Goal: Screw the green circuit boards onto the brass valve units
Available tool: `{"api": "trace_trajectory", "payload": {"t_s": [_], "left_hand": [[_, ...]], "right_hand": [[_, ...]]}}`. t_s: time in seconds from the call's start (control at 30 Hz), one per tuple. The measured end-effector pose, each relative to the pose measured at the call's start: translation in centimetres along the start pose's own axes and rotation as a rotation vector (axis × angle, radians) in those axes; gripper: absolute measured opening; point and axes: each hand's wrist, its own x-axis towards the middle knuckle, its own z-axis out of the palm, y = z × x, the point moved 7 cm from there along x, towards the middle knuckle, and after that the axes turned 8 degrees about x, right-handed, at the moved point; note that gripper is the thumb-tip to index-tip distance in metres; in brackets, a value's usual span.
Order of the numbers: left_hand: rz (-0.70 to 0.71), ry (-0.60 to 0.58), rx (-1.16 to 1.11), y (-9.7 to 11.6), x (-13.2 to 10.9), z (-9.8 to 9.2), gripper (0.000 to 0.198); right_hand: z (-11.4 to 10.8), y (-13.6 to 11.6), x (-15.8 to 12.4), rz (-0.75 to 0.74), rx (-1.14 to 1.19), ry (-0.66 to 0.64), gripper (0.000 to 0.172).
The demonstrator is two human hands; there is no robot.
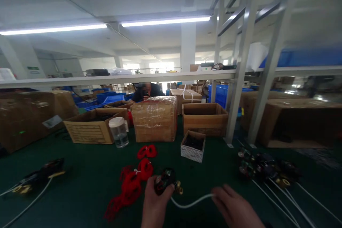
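Observation:
My left hand [157, 199] is closed around a small dark assembly [167, 177] with brass fittings [179, 187] on its right side; its exact kind I cannot make out. From it a white cable [187, 206] sags and runs to the fingertips of my right hand [232, 203]. That hand is somewhat blurred, its fingers together at the cable. Just left of my left hand lie bundles of red cord [130, 188] tied with white. Similar assemblies [267, 169] with brass parts and white cables lie at the right, and another dark assembly [42, 174] sits at the left.
Behind the hands stand a small box [192, 151] of dark parts, a lidded clear jug [120, 135], a taped carton [155, 121] and open cartons [205, 123]. A metal frame [240, 71] rises at the right. A shelf [160, 77] crosses above, and a person [149, 92] sits beyond.

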Motion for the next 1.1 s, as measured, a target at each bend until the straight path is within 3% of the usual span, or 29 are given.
{"api": "trace_trajectory", "payload": {"t_s": [0.1,0.17,0.23,0.37,0.47,0.6,0.67,0.77,0.87,0.93,1.1], "left_hand": [[0.067,-0.055,0.301,1.5,-1.6,5.2,0.043],[0.072,-0.084,0.414,2.2,-2.8,7.4,0.045],[0.084,-0.107,0.482,2.3,-3.8,8.6,0.048],[0.109,-0.203,0.577,0.0,-4.4,8.5,0.073],[0.117,-0.254,0.580,-1.9,-3.8,7.5,0.085],[0.311,-0.317,0.505,-1.2,-3.1,6.3,0.097],[0.421,-0.389,0.487,-0.4,-3.2,6.1,0.096],[0.454,-0.411,0.508,-0.2,-3.3,5.9,0.087],[0.427,-0.385,0.570,-0.4,-3.8,6.4,0.082],[0.398,-0.357,0.650,-0.4,-4.3,7.0,0.079],[0.386,-0.345,0.810,0.5,-4.9,8.3,0.076]], "right_hand": [[-3.2,0.7,3.0,0.053,-0.488,0.147,0.027],[-3.4,1.2,4.5,0.084,-0.637,0.142,0.026],[-3.1,1.9,5.5,0.103,-0.679,0.125,0.025],[-2.4,3.5,6.2,0.095,-0.666,0.096,0.022],[-2.2,4.4,6.2,0.080,-0.644,0.095,0.021],[-1.7,4.2,5.9,0.052,-0.599,0.117,0.029],[-1.3,3.1,5.3,0.021,-0.577,0.124,0.035],[-0.3,0.1,4.2,-0.148,-0.437,0.110,0.038],[1.5,-2.4,3.3,-0.318,-0.122,-0.042,0.036],[2.3,-2.7,3.3,-0.317,0.033,-0.114,0.035],[2.8,-0.7,4.1,-0.228,0.096,-0.099,0.036]]}}
